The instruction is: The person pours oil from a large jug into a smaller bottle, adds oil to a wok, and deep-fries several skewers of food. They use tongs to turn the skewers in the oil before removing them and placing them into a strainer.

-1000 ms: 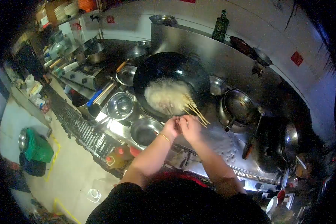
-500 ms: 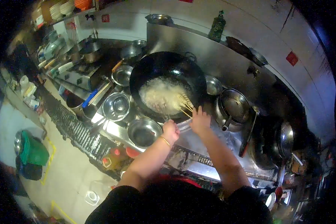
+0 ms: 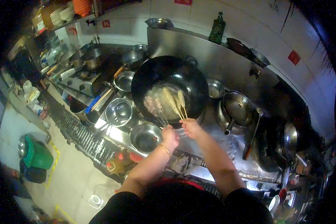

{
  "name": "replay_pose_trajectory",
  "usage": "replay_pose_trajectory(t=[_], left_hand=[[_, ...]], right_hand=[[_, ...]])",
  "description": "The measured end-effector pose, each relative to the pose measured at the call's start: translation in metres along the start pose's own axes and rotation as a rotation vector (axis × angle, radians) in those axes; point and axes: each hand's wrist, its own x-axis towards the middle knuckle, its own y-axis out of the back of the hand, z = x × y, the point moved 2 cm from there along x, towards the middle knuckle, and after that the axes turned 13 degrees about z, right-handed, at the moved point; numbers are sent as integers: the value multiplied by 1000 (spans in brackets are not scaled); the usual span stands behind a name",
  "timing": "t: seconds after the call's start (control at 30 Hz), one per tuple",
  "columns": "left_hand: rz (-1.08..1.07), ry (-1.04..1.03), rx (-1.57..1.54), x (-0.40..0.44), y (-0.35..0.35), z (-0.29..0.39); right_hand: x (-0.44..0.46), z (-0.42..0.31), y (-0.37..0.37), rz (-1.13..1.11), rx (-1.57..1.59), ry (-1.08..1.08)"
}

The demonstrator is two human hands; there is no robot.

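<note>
Over the front of a large black wok (image 3: 190, 80), both of my hands grip skewers. Closed round the lower ends of several meat skewers (image 3: 152, 105) is my left hand (image 3: 170, 136), which wears a yellow bangle. Their pinkish, frothy tops lie above the wok's left side. My right hand (image 3: 192, 128) pinches wooden sticks of pale, ridged skewers (image 3: 170, 100), fanned apart and pointing away from me. Pale, bubbling oil (image 3: 158, 93) shows behind and between the two bunches. Whether the tips touch the oil I cannot tell.
Metal bowls (image 3: 146, 138) and a steel basin (image 3: 119, 112) stand left of the wok. On the right are a stacked frying pan (image 3: 236, 108) and a dark-handled tool (image 3: 252, 136). A green bottle (image 3: 217, 28) stands on the steel ledge behind. A green bin (image 3: 41, 156) is on the floor.
Both skewer bunches have risen out of the foam, which has shrunk and calmed. The right-hand skewers now fan apart, and my right hand has shifted left, closer to my left hand.
</note>
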Motion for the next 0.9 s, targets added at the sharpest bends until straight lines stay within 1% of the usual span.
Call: replay_pose_trajectory(t=[0.03, 0.13, 0.17, 0.23, 0.27, 0.37, 0.4, 0.5, 0.53, 0.63, 0.73, 0.83, 0.87, 0.9], left_hand=[[-5, -1, 8, 0, 0, 0], [-21, -6, -6, 4, 1, -2], [-73, 26, -18, 11, 2, -4], [-179, 86, -45, 28, 6, -8], [-88, 95, -68, 16, 1, -2], [-33, 170, 48, 12, -1, 4], [-47, 162, 70, 16, -1, 2], [-58, 258, 41, 15, -2, 2], [-97, 271, 64, 20, -1, -1], [-181, 272, 101, 29, 2, -2], [-216, 268, 140, 24, 4, 0], [-328, 247, 294, 24, 11, -1], [-408, 209, 385, 21, 18, 1], [-400, 224, 396, 17, 28, 3]], right_hand=[[-1, 3, -3, -50, 139, -95], [-2, 11, -10, -61, 200, -208], [-4, 12, -12, -63, 208, -250], [-30, 5, -19, 35, 145, -235], [-42, 1, -23, 83, 114, -226], [-35, 18, -13, 249, -208, 115], [-27, 26, -12, 310, -232, 278], [3, 34, -9, 349, -296, 325], [8, 32, -6, 403, -398, 453], [-27, -2, 2, 614, -1079, 668], [-70, -35, -8, 850, -1103, 1348], [-72, -42, -35, 570, -1198, 1086], [-75, -44, -45, 418, -1229, 830], [-82, -46, -53, 396, -1283, 753]])
